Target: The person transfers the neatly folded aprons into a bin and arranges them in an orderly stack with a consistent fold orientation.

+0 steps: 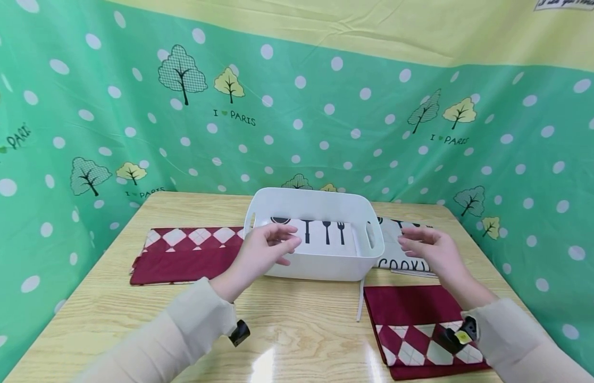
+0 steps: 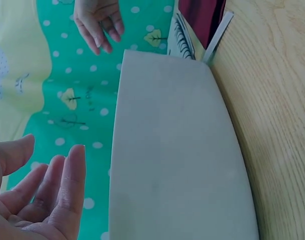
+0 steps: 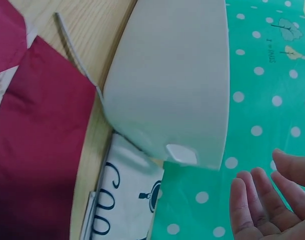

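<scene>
A white plastic bin (image 1: 325, 268) stands mid-table with a folded white cloth printed with black cutlery (image 1: 325, 234) inside it. My left hand (image 1: 270, 247) hovers at the bin's near left corner, fingers relaxed and holding nothing; the left wrist view shows its fingers (image 2: 62, 190) beside the bin wall (image 2: 177, 150). My right hand (image 1: 428, 247) floats open to the right of the bin, above a white "COOK" cloth (image 1: 402, 263). In the right wrist view its fingers (image 3: 265, 202) stand apart from the bin (image 3: 177, 85).
A maroon cloth with a diamond pattern (image 1: 186, 255) lies left of the bin. Another maroon diamond cloth (image 1: 416, 330) lies at the front right, with a thin white strip (image 1: 360, 300) beside it. Green dotted curtain (image 1: 325, 117) walls the wooden table (image 1: 287, 330).
</scene>
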`<action>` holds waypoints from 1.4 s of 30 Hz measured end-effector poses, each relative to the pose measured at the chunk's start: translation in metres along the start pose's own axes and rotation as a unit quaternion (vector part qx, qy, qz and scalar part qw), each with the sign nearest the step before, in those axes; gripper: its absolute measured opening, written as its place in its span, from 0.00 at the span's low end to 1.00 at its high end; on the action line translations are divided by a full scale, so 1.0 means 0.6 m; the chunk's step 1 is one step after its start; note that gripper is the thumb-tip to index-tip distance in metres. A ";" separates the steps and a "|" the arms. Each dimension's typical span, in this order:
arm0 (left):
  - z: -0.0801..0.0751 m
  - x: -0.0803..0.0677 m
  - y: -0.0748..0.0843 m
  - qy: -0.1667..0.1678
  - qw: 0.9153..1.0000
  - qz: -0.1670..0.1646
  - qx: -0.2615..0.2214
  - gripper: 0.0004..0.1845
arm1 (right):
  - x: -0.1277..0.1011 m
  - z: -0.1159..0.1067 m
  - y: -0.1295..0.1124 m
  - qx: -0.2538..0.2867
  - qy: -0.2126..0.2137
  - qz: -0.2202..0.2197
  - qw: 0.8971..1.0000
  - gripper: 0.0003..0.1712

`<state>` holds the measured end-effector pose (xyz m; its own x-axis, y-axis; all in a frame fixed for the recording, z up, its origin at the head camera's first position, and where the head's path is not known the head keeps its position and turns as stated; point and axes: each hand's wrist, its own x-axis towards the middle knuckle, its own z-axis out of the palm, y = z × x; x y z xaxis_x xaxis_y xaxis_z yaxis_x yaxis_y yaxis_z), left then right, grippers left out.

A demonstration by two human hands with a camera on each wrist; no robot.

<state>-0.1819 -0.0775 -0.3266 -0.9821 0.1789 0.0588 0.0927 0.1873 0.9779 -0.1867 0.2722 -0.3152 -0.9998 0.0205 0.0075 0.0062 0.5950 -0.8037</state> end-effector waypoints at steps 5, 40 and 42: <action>0.008 -0.005 -0.003 -0.008 1.000 0.001 -0.007 0.18 | -0.007 -0.004 0.013 -0.015 0.001 0.018 1.000 0.35; 0.062 -0.031 -0.037 -0.040 0.996 -0.023 -0.083 0.22 | -0.034 -0.037 0.104 0.006 -0.007 0.086 0.996 0.41; 0.064 -0.031 -0.040 -0.044 0.995 -0.022 -0.087 0.23 | -0.035 -0.040 0.108 0.005 -0.009 0.092 0.996 0.41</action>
<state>-0.1593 -0.0481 -0.3591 -0.9655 0.2602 0.0049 0.0126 0.0277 0.9995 -0.1647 0.3300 -0.3532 -0.9819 0.1144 -0.1509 0.1893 0.5737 -0.7969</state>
